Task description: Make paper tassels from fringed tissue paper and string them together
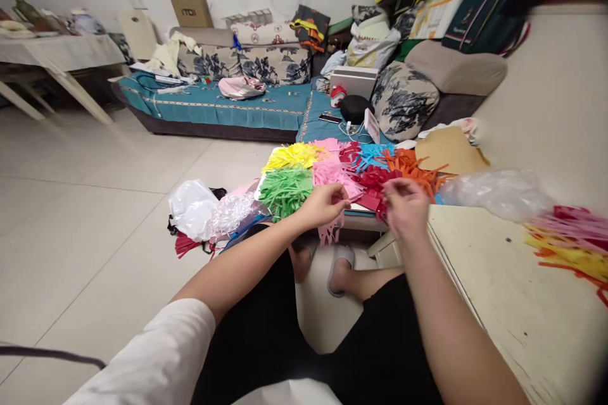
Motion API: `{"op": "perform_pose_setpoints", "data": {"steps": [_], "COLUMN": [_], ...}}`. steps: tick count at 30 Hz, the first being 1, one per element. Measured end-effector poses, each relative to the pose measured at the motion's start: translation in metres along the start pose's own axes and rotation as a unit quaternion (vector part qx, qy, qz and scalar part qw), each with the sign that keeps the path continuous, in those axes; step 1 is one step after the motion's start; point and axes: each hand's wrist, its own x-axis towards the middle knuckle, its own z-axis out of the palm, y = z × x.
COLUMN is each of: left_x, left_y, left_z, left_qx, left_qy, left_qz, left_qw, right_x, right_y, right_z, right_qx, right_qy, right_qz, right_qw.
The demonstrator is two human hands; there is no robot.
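Over the near edge of a spread of colourful fringed paper, my left hand [329, 204] is closed in a pinch, its fingertips pointing right. My right hand [407, 207] is raised opposite, fingers pinched together and slightly blurred. Whatever either pinch holds is too small to make out. Dark red fringed paper [375, 183] lies between and behind the hands, touching or very near my right fingers. Close to my left hand are green fringed paper [286, 191] and pink fringed paper [335, 174], with some pink strips hanging over the edge. Yellow fringed paper [294, 155] lies farther back.
Orange fringe [418, 171] and blue fringe [374, 155] lie behind my right hand. A cream tabletop [503, 278] at right bears a clear plastic bag [498, 193] and more fringe [570, 240]. White plastic bags [192, 205] sit at left. A teal-covered sofa [280, 104] stands beyond.
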Motion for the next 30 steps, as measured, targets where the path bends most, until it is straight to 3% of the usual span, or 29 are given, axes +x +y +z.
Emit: {"op": "perform_pose_setpoints", "data": {"steps": [3,5,12,20,26,30], "left_x": [-0.003,-0.006,-0.012,-0.013,-0.011,-0.01], "left_y": [-0.006,-0.008,-0.013,-0.017,-0.021,-0.021], "left_z": [-0.008,-0.012,-0.011,-0.007,-0.007,-0.009], "left_qx": [0.031,0.047,0.059,0.008,0.012,0.019], "left_qy": [-0.003,-0.014,-0.065,-0.103,-0.1,-0.082], "left_qz": [0.002,0.005,0.058,0.043,0.052,0.047], "left_qw": [1.0,0.999,0.994,0.994,0.994,0.995], "right_x": [-0.034,-0.047,-0.048,-0.051,-0.058,-0.055], "right_y": [0.024,0.028,0.017,0.022,0.022,0.021], "right_z": [0.029,0.035,0.019,0.016,0.027,0.023], "right_qx": [0.014,0.007,-0.035,-0.026,-0.023,-0.033], "right_qy": [0.019,0.004,-0.027,-0.073,-0.131,-0.145], "right_qz": [0.076,0.096,0.028,0.06,0.087,0.093], "right_qw": [0.997,0.995,0.999,0.995,0.987,0.984]}}
